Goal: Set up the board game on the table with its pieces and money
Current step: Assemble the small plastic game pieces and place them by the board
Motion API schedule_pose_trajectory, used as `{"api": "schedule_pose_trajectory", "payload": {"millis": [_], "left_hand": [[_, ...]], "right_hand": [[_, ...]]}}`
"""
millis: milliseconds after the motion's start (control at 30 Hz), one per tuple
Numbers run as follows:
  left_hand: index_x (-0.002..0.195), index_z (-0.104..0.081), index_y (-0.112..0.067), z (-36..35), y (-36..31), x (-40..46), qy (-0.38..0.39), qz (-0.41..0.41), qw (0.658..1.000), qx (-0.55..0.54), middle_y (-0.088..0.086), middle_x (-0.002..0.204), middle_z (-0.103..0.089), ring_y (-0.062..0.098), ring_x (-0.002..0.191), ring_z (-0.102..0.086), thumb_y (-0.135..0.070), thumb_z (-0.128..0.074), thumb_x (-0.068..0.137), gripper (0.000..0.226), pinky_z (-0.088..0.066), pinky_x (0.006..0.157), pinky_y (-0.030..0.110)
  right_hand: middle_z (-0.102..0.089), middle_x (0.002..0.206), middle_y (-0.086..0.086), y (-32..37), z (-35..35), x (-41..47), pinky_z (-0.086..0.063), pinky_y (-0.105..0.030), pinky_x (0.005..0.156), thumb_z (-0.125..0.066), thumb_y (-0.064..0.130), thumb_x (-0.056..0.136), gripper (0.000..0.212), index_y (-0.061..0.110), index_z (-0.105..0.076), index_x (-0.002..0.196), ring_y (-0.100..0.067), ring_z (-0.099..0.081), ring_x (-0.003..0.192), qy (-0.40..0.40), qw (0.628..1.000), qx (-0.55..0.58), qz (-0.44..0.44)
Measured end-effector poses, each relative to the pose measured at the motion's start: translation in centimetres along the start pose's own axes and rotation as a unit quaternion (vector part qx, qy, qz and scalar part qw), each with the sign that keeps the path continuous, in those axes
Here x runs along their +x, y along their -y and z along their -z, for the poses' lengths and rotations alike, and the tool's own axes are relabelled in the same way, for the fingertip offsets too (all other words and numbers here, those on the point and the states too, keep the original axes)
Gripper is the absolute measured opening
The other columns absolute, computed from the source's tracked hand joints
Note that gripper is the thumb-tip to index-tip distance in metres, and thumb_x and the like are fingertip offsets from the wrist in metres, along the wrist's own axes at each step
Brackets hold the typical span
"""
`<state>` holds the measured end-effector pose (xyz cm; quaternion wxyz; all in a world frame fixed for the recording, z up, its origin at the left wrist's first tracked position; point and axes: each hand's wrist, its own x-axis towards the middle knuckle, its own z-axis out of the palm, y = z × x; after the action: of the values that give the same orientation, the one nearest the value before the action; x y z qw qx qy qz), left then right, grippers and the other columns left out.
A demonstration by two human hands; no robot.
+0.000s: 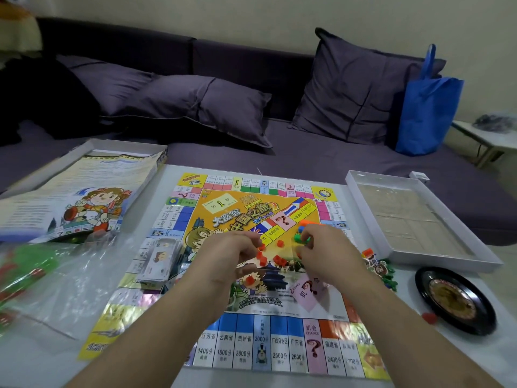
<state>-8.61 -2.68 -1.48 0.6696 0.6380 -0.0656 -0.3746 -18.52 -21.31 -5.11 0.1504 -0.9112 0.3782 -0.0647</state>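
Two bare forearms reaching up from the near edge, meeting over the middle of the game board (253, 343) spread flat on the white table (419, 368). Left hand (228, 254) with fingers curled, pinching a small red piece (262, 247) at the fingertips. Right hand (321, 249) curled round green pieces (300, 238), an orange piece (309, 222) just beyond it. Loose red houses (278, 259) scattered on the board between and under the hands. Stack of play money (161, 259) lying on the board's left side. Pink chance cards (309, 291) half hidden under the right wrist. Clear plastic bag (61, 278) with red and green bits at far left, box lid (84, 197) with cartoon figure behind it. White box tray (414, 217) at right, black roulette spinner (454, 301) near it, cardboard pawns (376, 266) beside the right forearm. Purple sofa (251, 79) and blue bag (428, 107) behind.
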Motion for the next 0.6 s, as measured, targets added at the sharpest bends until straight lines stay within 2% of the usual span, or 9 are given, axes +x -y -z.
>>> {"api": "schedule_pose_trajectory", "payload": {"millis": [33, 100, 167, 233, 333, 467, 600], "left_hand": [[0.094, -0.077, 0.004, 0.0, -0.1, -0.1, 0.002, 0.001, 1.000, 0.000, 0.019, 0.104, -0.074, 0.026, 0.094, -0.069, 0.017, -0.052, 0.087, 0.028, -0.062, 0.084, 0.042], [0.095, -0.076, 0.007, -0.1, -0.2, -0.3, 0.003, 0.003, 1.000, -0.002, 0.021, 0.102, -0.074, 0.027, 0.090, -0.068, 0.017, -0.052, 0.087, 0.027, -0.061, 0.078, 0.038], [0.094, -0.075, 0.009, 0.0, -0.1, -0.3, 0.004, 0.005, 1.000, -0.005, 0.023, 0.100, -0.073, 0.029, 0.088, -0.067, 0.018, -0.052, 0.087, 0.026, -0.060, 0.079, 0.039], [0.097, -0.075, 0.008, 0.2, -0.1, -0.2, 0.006, 0.010, 1.000, -0.010, 0.023, 0.095, -0.073, 0.029, 0.084, -0.067, 0.017, -0.052, 0.090, 0.026, -0.059, 0.078, 0.040], [0.104, -0.074, 0.004, 0.7, -0.3, 0.0, 0.020, 0.006, 1.000, -0.011, 0.024, 0.095, -0.077, 0.029, 0.078, -0.073, 0.008, -0.062, 0.095, 0.016, -0.063, 0.072, 0.036], [0.112, -0.073, -0.001, 1.1, 0.1, 0.2, 0.057, -0.006, 0.998, -0.010, 0.021, 0.101, -0.079, 0.034, 0.091, -0.079, -0.008, -0.070, 0.097, 0.017, -0.066, 0.082, 0.042], [0.106, -0.077, 0.000, 1.1, 0.2, -0.1, 0.056, -0.030, 0.998, -0.004, 0.020, 0.094, -0.079, 0.033, 0.091, -0.079, -0.001, -0.071, 0.093, 0.014, -0.065, 0.080, 0.035]], "right_hand": [[-0.069, 0.101, 0.006, 0.2, -0.1, -0.3, -0.061, -0.042, 0.081, -0.072, 0.029, 0.093, 0.012, 0.028, -0.066, 0.102, -0.018, -0.065, 0.090, 0.020, 1.000, -0.016, 0.008], [-0.071, 0.102, 0.004, 0.4, -0.4, -0.6, -0.059, -0.036, 0.080, -0.074, 0.018, 0.093, 0.010, 0.024, -0.070, 0.100, -0.017, -0.065, 0.091, 0.037, 0.998, -0.037, 0.020], [-0.070, 0.099, 0.004, 0.4, -0.5, -0.7, -0.057, -0.031, 0.078, -0.072, 0.010, 0.094, 0.013, 0.022, -0.072, 0.097, -0.015, -0.065, 0.091, 0.036, 0.999, -0.021, 0.027], [-0.069, 0.098, 0.009, 0.9, -0.1, -0.9, -0.053, -0.024, 0.077, -0.074, 0.012, 0.095, 0.012, 0.024, -0.073, 0.098, -0.010, -0.064, 0.092, 0.024, 0.998, 0.039, 0.036], [-0.070, 0.096, 0.015, 2.5, 1.0, -2.0, -0.049, -0.016, 0.073, -0.073, 0.017, 0.098, 0.013, 0.028, -0.078, 0.102, -0.003, -0.065, 0.088, 0.014, 0.980, 0.191, 0.051], [-0.075, 0.088, 0.013, 4.4, 2.0, -3.8, -0.059, -0.024, 0.073, -0.070, 0.015, 0.099, 0.024, 0.036, -0.081, 0.099, -0.006, -0.069, 0.081, 0.013, 0.947, 0.302, 0.107], [-0.077, 0.088, 0.014, 5.0, 1.7, -4.8, -0.060, -0.028, 0.076, -0.069, 0.007, 0.098, 0.032, 0.035, -0.083, 0.099, -0.007, -0.071, 0.083, 0.013, 0.927, 0.359, 0.105]]}}
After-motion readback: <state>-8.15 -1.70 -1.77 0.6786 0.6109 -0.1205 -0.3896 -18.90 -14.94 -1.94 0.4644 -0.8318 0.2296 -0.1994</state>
